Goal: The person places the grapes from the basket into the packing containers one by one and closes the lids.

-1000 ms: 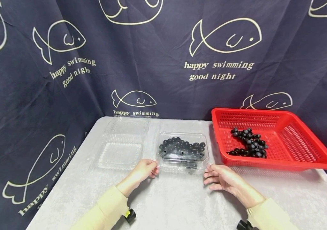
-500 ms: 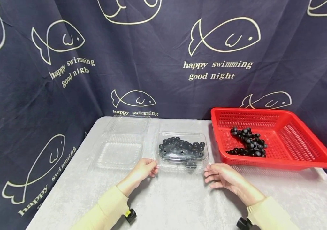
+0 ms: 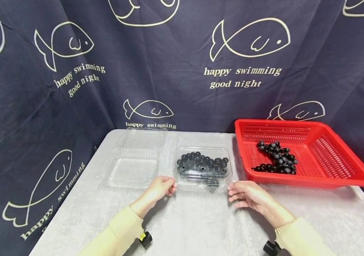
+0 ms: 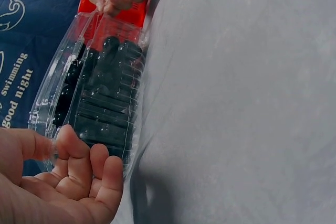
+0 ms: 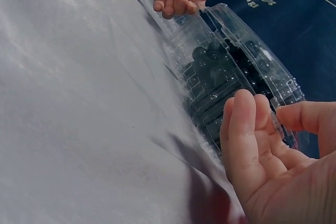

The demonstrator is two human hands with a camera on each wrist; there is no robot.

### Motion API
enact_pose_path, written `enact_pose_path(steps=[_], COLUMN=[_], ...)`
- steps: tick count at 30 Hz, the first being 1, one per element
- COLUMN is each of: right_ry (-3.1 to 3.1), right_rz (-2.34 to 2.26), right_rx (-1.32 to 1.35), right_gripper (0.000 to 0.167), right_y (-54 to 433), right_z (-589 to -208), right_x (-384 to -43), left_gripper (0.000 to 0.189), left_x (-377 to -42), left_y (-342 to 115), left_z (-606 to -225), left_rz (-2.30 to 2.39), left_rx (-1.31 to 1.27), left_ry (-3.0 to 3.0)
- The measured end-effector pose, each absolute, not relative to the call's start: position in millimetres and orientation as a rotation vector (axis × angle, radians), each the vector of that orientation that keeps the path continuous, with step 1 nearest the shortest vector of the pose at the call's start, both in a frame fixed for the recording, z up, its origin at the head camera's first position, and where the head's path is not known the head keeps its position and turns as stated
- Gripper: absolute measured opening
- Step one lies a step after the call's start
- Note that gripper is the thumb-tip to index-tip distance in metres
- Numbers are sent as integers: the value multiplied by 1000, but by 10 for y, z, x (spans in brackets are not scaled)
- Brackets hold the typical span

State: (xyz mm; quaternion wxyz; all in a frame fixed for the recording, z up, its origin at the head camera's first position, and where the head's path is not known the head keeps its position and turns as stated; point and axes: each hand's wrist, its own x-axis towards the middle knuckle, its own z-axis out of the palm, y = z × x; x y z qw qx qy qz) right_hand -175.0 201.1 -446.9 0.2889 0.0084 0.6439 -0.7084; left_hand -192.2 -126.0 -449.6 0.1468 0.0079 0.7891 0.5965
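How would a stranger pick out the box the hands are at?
On the pale table, look left of the red basket. There sits a clear plastic box, the left hand and right hand at its front corners. Dark grapes show inside, whereas the other box, farther left, lies open without any.

Clear, glossy plastic forms the closed box (image 3: 203,175) around smooth, shiny black grapes (image 3: 198,156). The red basket (image 3: 310,182) is smooth plastic. Matt cloth makes the navy backdrop (image 3: 169,71) and pale table cover (image 3: 201,224).

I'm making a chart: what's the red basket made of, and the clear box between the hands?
Red basket: probably plastic, slightly glossy, with moulded-looking slots. Clear box: likely thin, shiny plastic; dark fruit shows through, light glints off edges.
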Motion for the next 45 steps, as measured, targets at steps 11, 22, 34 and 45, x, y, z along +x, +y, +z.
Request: enact_pose_path(steps=[11, 22, 34, 45], right_ry=[1725, 1805, 1807, 1857], right_rz=[-1929, -1921, -1949, -1840], right_rx=[-14, -33, -75, -59], right_gripper=[12, 12, 13, 14], right_y=[2004, 1981, 1958, 1969], right_z=[-4467, -4501, -4535, -4509], right_x=[-1746, -1759, -1766, -1748], left_gripper=[25, 24, 24, 28], left_x=[-1913, -1902, -1897, -1881], left_y=[-1245, -1223, -1226, -1249], left_z=[-4517, -4542, -4551, -4540], left_rz=[1772, 1748, 1752, 1738], left_rx=[27, -14, 9, -39], left_ry=[2299, 2371, 2389, 2312])
